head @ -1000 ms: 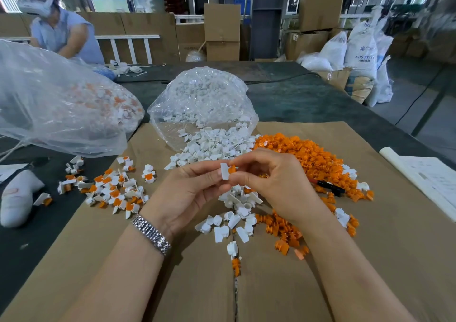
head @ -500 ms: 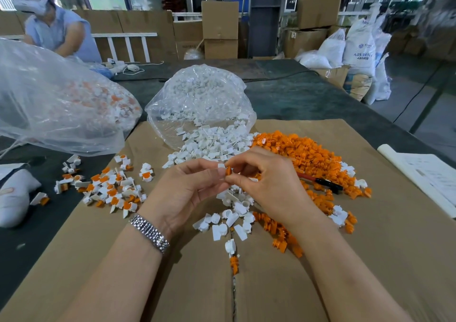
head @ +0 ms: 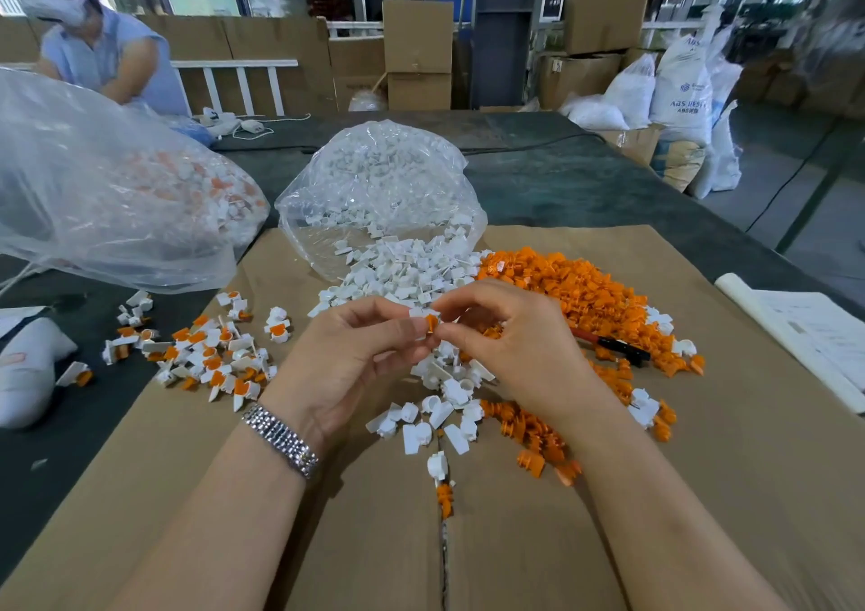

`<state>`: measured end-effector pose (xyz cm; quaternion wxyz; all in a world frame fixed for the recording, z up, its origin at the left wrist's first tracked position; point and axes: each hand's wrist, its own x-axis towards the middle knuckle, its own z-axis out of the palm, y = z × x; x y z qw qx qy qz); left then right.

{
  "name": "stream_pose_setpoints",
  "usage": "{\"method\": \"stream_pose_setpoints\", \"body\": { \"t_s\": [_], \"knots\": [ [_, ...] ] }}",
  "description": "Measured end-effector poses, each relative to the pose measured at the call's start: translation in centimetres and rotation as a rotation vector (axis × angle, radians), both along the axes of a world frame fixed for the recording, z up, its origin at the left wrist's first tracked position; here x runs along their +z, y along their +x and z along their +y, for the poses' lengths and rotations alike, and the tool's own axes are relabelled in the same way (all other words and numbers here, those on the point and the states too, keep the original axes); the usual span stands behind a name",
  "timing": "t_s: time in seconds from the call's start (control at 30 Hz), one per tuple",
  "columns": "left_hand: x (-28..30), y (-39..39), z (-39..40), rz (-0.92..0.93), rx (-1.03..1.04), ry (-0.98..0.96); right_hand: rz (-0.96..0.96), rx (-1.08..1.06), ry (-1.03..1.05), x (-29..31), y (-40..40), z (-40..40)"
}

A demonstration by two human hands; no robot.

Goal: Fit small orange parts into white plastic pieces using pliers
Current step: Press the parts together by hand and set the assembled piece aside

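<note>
A small white plastic piece (head: 420, 325) with a small orange plastic part (head: 431, 322) at its right edge is held above the middle of a flat brown cardboard sheet (head: 749, 470), pinched between two bare hands. The left hand (head: 355, 357), a silver link watch (head: 281, 439) on its wrist, pinches the white piece between thumb and curled fingers; the right hand (head: 510, 353) closes thumb and forefinger on the orange part, the two hands touching at the fingertips. How far the orange part sits inside the white piece cannot be told.

Directly beneath the hands lies a loose scatter of white pieces (head: 444, 404), with a short trail of orange parts (head: 533, 437) beside it. A broad heap of orange parts (head: 575, 292) spreads to the right, and a pair of pliers with red and black handles (head: 613, 343) lies partly buried at its near edge. White pieces spill from a clear plastic bag (head: 379, 189) lying open just behind the hands. To the left, a cluster of white pieces with orange showing in them (head: 210, 353) sits on the cardboard's edge, near a larger clear bag (head: 107, 189) holding more of the same.

The cardboard covers a dark green table (head: 585, 184). A white paper sheet (head: 814, 334) lies at the right. At the table's far left corner, a person in a light blue sleeveless top (head: 107, 58) bends over work. Behind stand stacked cardboard boxes (head: 416, 53) and white sacks (head: 678, 90) on a warehouse floor.
</note>
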<state>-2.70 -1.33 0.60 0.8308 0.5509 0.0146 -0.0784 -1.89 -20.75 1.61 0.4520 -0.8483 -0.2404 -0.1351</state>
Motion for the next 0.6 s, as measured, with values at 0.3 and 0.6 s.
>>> {"method": "stream_pose_setpoints", "body": {
  "t_s": [0.3,0.6],
  "knots": [
    [-0.3,0.4,0.6,0.049,0.022,-0.077,0.368,-0.662,-0.699,-0.4,1.1,-3.3],
    [-0.6,0.7,0.7,0.05,0.031,-0.093,0.34,-0.635,-0.831,0.4,1.5,-3.0]
  ]
}}
